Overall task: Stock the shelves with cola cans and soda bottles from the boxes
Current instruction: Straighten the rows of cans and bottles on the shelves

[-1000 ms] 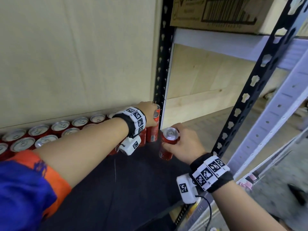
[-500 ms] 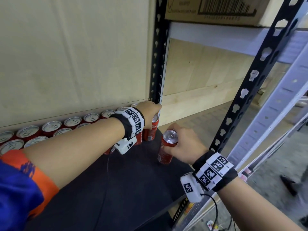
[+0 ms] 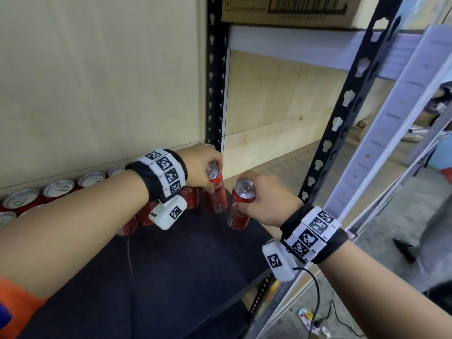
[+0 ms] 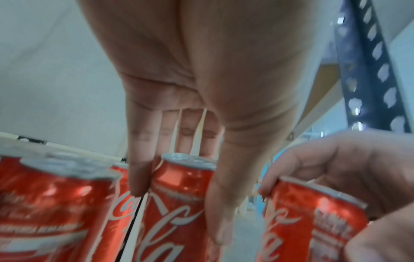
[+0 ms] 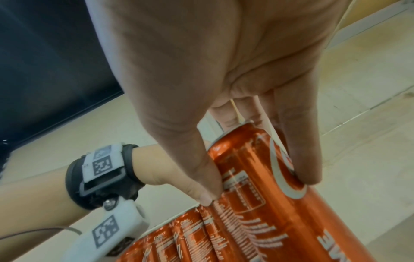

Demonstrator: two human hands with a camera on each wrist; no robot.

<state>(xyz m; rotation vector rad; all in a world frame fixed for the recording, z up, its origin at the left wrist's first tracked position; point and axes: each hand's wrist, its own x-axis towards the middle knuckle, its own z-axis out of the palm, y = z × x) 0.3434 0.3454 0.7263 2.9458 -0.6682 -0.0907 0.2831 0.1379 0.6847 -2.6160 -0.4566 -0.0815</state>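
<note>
Rows of red cola cans (image 3: 58, 189) stand along the back of the black shelf board (image 3: 171, 270). My left hand (image 3: 203, 171) grips the top of the rightmost can in the row (image 3: 217, 189), fingers and thumb down its sides (image 4: 177, 198). My right hand (image 3: 261, 199) grips a second red can (image 3: 241, 206) near its rim and holds it just right of the first, low over the shelf's right end (image 5: 257, 177). From these views I cannot make out whether its base touches the board.
A black perforated upright (image 3: 215, 77) stands right behind the left hand; a second upright (image 3: 347, 104) slants at the right. A cardboard box (image 3: 288, 8) sits on the shelf above. A plywood wall (image 3: 97, 81) backs the cans. Cables lie on the floor (image 3: 315, 319).
The left hand has shifted from the can's far side to gripping its top. The right hand has brought its can closer beside it. The head view has dropped and moved nearer.
</note>
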